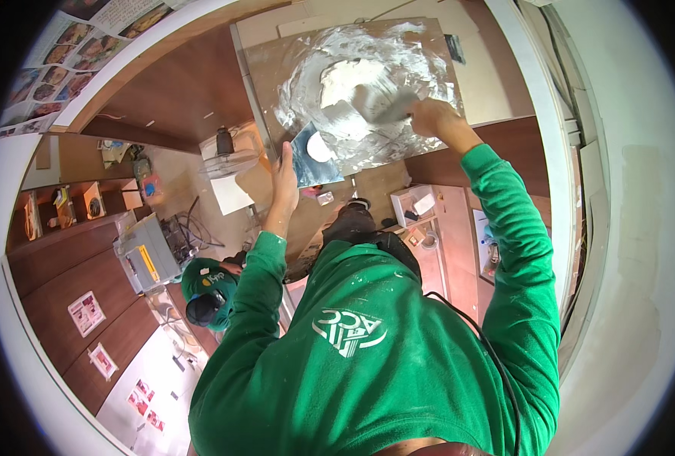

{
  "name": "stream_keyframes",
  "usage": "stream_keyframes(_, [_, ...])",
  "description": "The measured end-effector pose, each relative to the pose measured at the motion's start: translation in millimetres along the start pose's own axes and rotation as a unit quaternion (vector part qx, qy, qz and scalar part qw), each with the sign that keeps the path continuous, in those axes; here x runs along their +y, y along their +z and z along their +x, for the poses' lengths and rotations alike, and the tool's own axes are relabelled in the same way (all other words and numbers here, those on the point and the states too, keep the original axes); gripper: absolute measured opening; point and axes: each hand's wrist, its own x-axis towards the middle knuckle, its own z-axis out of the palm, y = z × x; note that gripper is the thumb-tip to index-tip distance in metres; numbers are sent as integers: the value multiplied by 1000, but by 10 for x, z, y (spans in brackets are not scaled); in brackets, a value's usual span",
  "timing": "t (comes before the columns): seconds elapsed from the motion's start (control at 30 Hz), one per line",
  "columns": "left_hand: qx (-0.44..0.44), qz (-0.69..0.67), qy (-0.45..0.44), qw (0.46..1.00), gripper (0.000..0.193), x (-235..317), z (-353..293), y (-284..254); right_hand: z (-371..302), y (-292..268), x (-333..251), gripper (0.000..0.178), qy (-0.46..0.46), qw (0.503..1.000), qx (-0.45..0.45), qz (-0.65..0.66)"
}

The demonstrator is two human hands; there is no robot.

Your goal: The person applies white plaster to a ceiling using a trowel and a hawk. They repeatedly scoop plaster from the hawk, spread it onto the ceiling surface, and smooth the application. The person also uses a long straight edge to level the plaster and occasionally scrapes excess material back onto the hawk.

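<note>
The person, in a green sweatshirt (368, 357), looks down from high up, with both arms stretched toward 12 o'clock. The right hand (429, 115) is closed round the handle of a trowel (383, 105); its blade lies flat in the mound of white plaster (349, 80) heaped near the middle of a flat board (277, 68). The board is smeared with plaster in broad swirls, thickest around the mound and thinner toward its edges, with bare brown at its 9 o'clock side.

The left hand (284, 175) sits at the board's 6 o'clock edge, fingers together and curled round the edge of a second, wide flat blade (311, 163) that carries a small white dab of plaster (319, 147). This blade touches the board's lower edge and tilts down toward 5 o'clock.

Far below, at 8 o'clock from the left hand, a second person in a green cap (204, 285) stands on the floor beside a grey machine (149, 254). At 4 o'clock from the left hand, a white box (417, 204) rests on a pinkish countertop (451, 251). A black cable (497, 365) runs down the right side of the sweatshirt.
</note>
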Motion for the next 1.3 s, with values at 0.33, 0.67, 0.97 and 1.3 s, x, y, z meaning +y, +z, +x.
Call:
stream_keyframes(0.33, [-18,-164,-105,981,67,280,-149,613,-1574,-75,98,43,0,665,-47,745])
stream_keyframes(0.67, [-253,-262,-254,896,46,865,-562,1908,-2543,-195,-530,52,-49,911,211,350])
stream_keyframes(0.97, [-171,-180,-105,963,59,822,-608,2015,-2852,481,-81,44,99,642,194,735])
stream_keyframes(1.3, [-249,32,481,840,58,788,-935,2550,-3371,449,-293,37,-170,169,-18,971])
